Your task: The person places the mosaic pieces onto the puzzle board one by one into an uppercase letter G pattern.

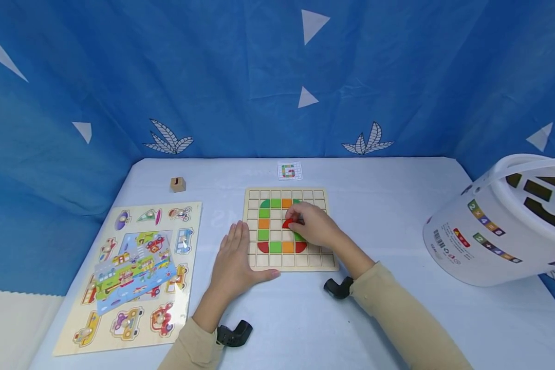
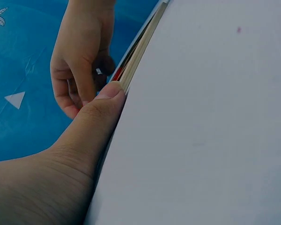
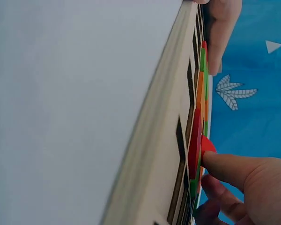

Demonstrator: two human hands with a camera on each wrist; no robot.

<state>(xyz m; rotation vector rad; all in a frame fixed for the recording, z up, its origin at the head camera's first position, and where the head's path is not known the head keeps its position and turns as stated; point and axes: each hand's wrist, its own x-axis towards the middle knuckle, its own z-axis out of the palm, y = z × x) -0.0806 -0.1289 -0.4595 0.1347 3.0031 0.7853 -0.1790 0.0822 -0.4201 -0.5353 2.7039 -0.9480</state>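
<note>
A square wooden grid board [image 1: 319,262] lies on the table, with green, orange and red tiles forming a ring-like outline in its cells. My right hand [image 1: 318,225] pinches a red rounded tile [image 1: 287,223] over the inner right part of that outline; it hides some cells. In the right wrist view, thumb and fingers hold the red tile [image 3: 207,144] at the board's surface. My left hand [image 1: 235,259] rests with straight fingers along the board's left edge, its thumb at the front edge. A small pattern card [image 1: 289,171] showing a similar coloured shape lies behind the board.
At left lies a wooden vehicle puzzle board [image 1: 176,329] with picture cards [image 1: 134,277] on top. A small wooden cube [image 1: 178,184] sits behind it. A white bucket [image 1: 472,246] with a handle stands at right. A blue curtain [image 1: 240,77] hangs behind the table.
</note>
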